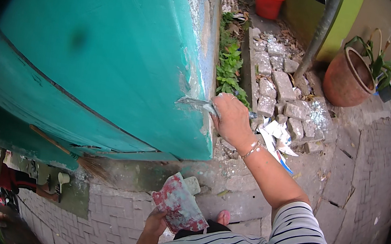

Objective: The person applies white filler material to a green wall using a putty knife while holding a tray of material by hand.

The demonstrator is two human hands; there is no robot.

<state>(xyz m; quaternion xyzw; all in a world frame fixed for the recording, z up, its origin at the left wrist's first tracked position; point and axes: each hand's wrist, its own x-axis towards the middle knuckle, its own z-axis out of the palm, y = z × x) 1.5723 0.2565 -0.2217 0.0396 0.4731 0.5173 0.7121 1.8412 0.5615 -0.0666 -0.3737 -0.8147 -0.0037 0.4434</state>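
Note:
My right hand (233, 121) is closed round a putty knife (192, 101), its smeared metal blade against the corner of the turquoise wall (101, 50). Along that corner the paint is broken, with bare grey and whitish patches showing. Low in front of my body, my left hand (155, 223) grips the edge of a flat red piece (179, 204) coated with whitish-grey paste; whether it is a board or a pan I cannot tell. My left fingers are partly hidden behind it.
A broom (88, 166) leans at the wall's foot. Loose paving blocks (284, 87) and white torn scraps (276, 135) lie right of the corner, beside green plants (229, 69). Beyond are a tree trunk, a clay pot (348, 78) and a red tub (267, 4). Another person (3, 175) is at far left.

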